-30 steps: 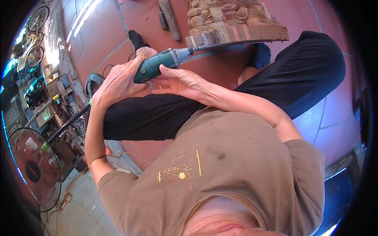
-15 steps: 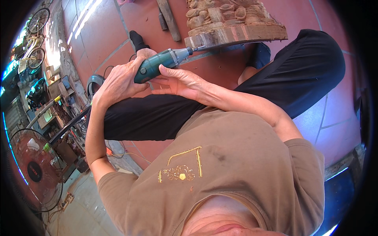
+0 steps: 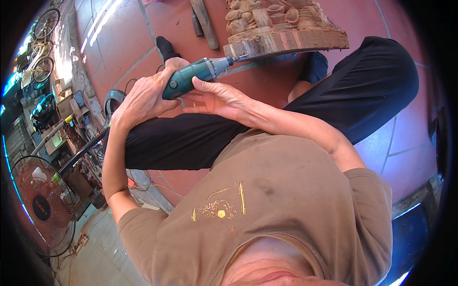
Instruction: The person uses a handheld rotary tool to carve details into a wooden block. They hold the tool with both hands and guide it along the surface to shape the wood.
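Observation:
A green electric die grinder (image 3: 191,77) with a grey nose lies slanted across my lap, its thin bit pointing up and to the right. My left hand (image 3: 147,94) is closed around its rear end. From below, my right hand (image 3: 220,99) holds it loosely, thumb against the body and the other fingers partly stretched beneath. Just beyond the nose stands a carved wooden piece (image 3: 286,40) with rounded relief shapes on a thick, rough base. The bit's tip is close to the base's lower left edge; whether they touch, I cannot tell.
My crossed legs in black trousers (image 3: 386,86) frame the work on red floor tiles (image 3: 119,43). A wooden bar (image 3: 205,24) lies at the far side. To the left stand a fan (image 3: 40,205), cluttered tools and bicycles (image 3: 45,26). A cable (image 3: 160,186) runs near my left elbow.
Almost nothing differs. The die grinder and both hands have shifted very slightly, with the same hold on the tool.

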Available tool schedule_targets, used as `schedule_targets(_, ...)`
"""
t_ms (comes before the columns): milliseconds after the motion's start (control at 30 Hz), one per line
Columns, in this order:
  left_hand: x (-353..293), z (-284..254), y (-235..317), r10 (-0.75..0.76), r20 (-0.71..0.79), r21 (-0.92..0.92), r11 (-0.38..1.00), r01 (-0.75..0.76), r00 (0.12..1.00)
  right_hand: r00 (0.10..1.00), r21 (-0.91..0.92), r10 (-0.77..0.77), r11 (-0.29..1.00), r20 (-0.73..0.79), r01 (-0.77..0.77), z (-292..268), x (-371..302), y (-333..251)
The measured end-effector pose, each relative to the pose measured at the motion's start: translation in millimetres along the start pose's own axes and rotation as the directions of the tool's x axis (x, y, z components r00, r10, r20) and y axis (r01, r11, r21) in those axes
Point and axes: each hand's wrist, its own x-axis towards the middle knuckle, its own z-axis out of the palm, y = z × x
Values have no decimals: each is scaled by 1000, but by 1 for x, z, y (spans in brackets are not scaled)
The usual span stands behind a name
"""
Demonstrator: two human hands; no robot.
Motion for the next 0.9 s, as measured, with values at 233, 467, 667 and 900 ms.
schedule_targets(233,0,-2,3,2,-18,-4,1000,-2,1000,1000,17,6,1000,6,-6,0,1,0)
schedule_targets(467,0,-3,4,5,-25,1,1000,-5,1000,1000,27,22,999,-6,-22,-1,3,0)
schedule_targets(667,0,-5,5,23,-47,-7,1000,-24,999,999,12,-1,1000,33,1,-2,5,-2)
schedule_targets(900,2,-16,19,13,-44,-48,999,-15,999,999,9,13,1000,33,-13,-3,9,-3)
